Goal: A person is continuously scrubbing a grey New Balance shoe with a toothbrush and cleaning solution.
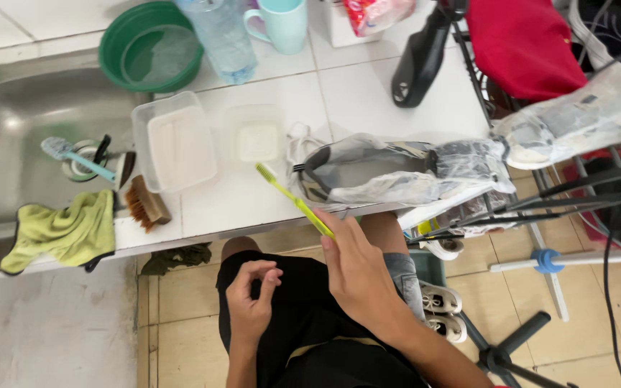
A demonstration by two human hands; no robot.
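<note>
Our right hand (pixel 357 269) is gripping yellow-green toothbrush (pixel 295 200), bristles pointing up over counter (pixel 368 93) edge. Our left hand (pixel 251 296) is curling loosely above lap, holding nothing. Bagged shoe (pixel 397 171) is lying just beside brush; clear tubs (pixel 175 141), scrub brush (pixel 146 203), green cloth (pixel 62 231), sink (pixel 8 122) further left.

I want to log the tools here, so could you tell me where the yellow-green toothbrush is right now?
In the head view, the yellow-green toothbrush is held in the right hand, its bristles over the white counter's front edge, between the small clear container and the plastic-wrapped shoe.

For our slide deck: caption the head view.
Right hand holds a yellow toothbrush beside a plastic-wrapped shoe.
</note>
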